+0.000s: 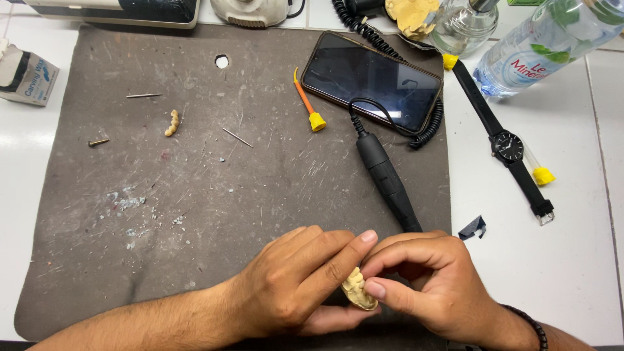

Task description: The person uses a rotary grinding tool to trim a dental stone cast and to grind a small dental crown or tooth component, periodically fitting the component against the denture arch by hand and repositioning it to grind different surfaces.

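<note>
Tooth model (359,290), pale yellow, pinched between both hands low on grey mat (195,195) | left hand (296,283) grip grasping it | right hand (426,279) fingertips clenched on it | black handpiece (389,182) just behind

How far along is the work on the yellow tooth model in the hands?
Done: nothing can be confirmed, though dust marks the grey mat. In hand: the left hand and right hand pinch the yellow tooth model. Left: the black handpiece and a small tooth row lie untouched.
</note>
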Motion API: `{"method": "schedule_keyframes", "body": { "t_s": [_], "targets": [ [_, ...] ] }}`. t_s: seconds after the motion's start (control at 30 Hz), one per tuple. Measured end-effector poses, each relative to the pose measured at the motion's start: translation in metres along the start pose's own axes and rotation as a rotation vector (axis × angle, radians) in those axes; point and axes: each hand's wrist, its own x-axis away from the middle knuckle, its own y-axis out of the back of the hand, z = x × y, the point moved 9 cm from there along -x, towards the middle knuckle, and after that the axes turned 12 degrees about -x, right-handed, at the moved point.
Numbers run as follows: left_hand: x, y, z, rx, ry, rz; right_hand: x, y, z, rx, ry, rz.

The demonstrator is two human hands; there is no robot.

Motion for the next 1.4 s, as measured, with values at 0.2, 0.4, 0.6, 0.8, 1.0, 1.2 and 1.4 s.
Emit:
{"method": "schedule_keyframes", "body": {
  "t_s": [0.2, 0.4, 0.6, 0.8, 1.0, 1.2, 1.4],
  "targets": [
    [0.0006, 0.0000, -0.0006, -0.015, -0.001, 0.002, -0.0004, -0.0025, 0.0036, 0.033, 0.025, 0.007],
    [0.0003, 0.0004, -0.0006, -0.016, 0.002, 0.008, -0.0011, -0.0022, 0.0038, 0.036, 0.019, 0.004],
    [0.0002, 0.0009, -0.0001, -0.023, -0.007, -0.004, -0.0002, -0.0006, 0.0064, 0.033, 0.042, -0.006],
    [0.0011, 0.0003, -0.0002, -0.020, 0.000, -0.006, -0.0002, -0.0033, 0.0056, -0.001, 0.047, 0.011],
    [0.0012, 0.0000, 0.0000, -0.015, -0.003, -0.010, -0.0018, -0.0051, 0.0075, 0.006, 0.065, 0.026],
    [0.0014, -0.0003, -0.0004, -0.007, 0.003, -0.008, -0.0045, -0.0092, 0.0080, 0.027, 0.033, 0.065],
    [0.0014, 0.0011, -0.0004, -0.009, -0.004, -0.010, -0.0043, -0.0034, 0.0054, 0.019, -0.019, 0.023]
  ]
}}
